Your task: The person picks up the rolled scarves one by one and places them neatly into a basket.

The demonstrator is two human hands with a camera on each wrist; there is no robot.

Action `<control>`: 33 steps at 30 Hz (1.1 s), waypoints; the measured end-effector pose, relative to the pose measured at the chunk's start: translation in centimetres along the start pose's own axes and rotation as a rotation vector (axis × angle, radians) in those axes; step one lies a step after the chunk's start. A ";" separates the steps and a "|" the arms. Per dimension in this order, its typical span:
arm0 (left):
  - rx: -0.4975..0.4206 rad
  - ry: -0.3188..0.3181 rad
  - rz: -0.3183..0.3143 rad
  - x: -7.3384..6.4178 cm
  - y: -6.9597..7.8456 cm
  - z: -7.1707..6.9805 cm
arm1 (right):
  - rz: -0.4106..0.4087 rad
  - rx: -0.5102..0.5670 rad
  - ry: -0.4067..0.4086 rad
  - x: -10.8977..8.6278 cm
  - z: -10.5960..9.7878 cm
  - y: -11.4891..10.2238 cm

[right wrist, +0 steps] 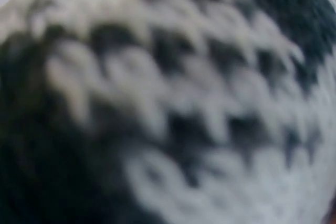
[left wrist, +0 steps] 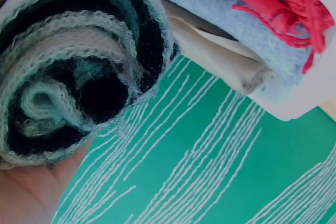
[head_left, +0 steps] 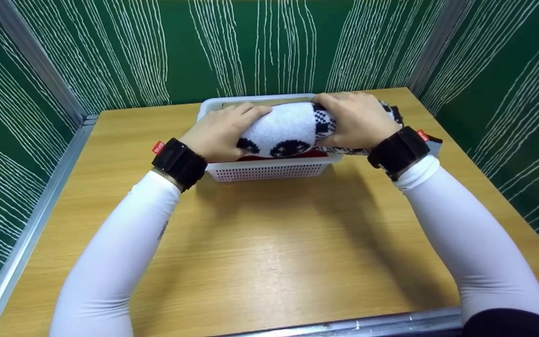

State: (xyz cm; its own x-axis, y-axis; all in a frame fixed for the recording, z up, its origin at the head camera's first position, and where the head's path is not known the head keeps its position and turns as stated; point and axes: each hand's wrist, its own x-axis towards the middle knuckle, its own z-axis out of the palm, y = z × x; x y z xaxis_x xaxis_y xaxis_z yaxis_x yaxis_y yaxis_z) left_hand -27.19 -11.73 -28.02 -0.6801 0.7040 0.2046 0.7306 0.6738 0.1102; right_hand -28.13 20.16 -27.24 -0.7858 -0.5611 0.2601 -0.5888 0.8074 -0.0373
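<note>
A rolled-up knitted scarf point(head_left: 293, 124), white with black patterns, lies crosswise over a white plastic basket point(head_left: 269, 173). My left hand point(head_left: 218, 133) grips its left end, thumb on the near side and fingers over the top. Toward the other end, my right hand point(head_left: 358, 119) grips the patterned part. More black-and-white knit sticks out beyond the right hand. The left wrist view shows the spiral end of the rolled scarf point(left wrist: 79, 77) resting against the palm. Blurred knit point(right wrist: 210, 103) fills the right wrist view, which hides the right fingers.
Inside the basket are a fringed red cloth point(left wrist: 262, 3), a blue-grey cloth point(left wrist: 231, 14) and a beige one point(left wrist: 220, 61). The basket stands toward the back of a wooden table point(head_left: 269, 243). Green walls point(head_left: 279, 47) with white lines enclose the back and sides.
</note>
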 end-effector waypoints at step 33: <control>-0.016 -0.005 -0.066 -2.6 -2.6 0.8 | -0.037 -0.026 -0.049 2.8 2.5 -1.8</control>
State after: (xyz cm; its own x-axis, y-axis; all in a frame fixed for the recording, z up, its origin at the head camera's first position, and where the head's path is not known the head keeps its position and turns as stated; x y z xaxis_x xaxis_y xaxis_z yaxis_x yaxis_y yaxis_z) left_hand -27.39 -15.15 -29.59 -0.7270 0.6593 0.1920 0.6851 0.7151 0.1387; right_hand -29.75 16.63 -28.89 -0.7724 -0.5983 0.2132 -0.6129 0.7902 -0.0031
